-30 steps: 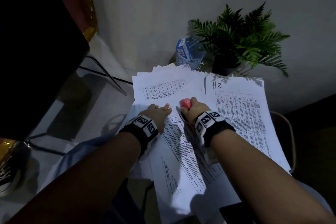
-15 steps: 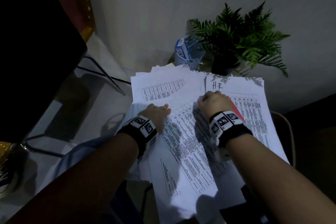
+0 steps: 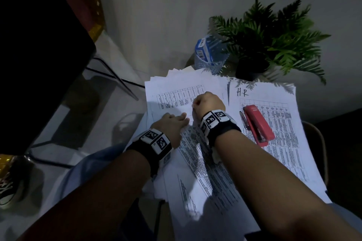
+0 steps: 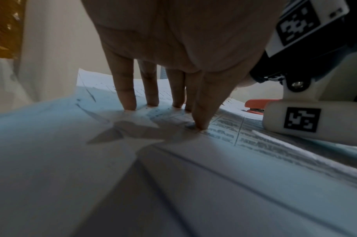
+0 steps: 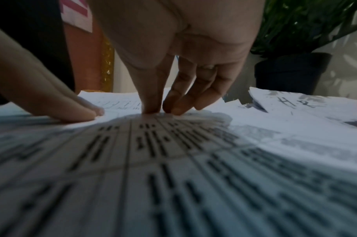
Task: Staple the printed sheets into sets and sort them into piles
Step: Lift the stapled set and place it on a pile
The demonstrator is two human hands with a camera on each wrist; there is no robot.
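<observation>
- Two hands work the top set: right hand pinches its far corner, left hand presses flat with straight fingers.
- Stapler lies released on the "H.R" pile — just right.
- Best lift slowly, keeping the pages squared, so the lower sheets stay put.

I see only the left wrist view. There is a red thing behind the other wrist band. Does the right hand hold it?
Observer: No. The stapler lies free on the H.R pile, apart from the right hand.
Operator: What does that hand do?
Observer: Its thumb and fingers meet at the top edge of the sheets, it seems in a pinch, beside the left hand.
Operator: Is anything next to the stapler?
Observer: A pen lies along its left side.
</observation>
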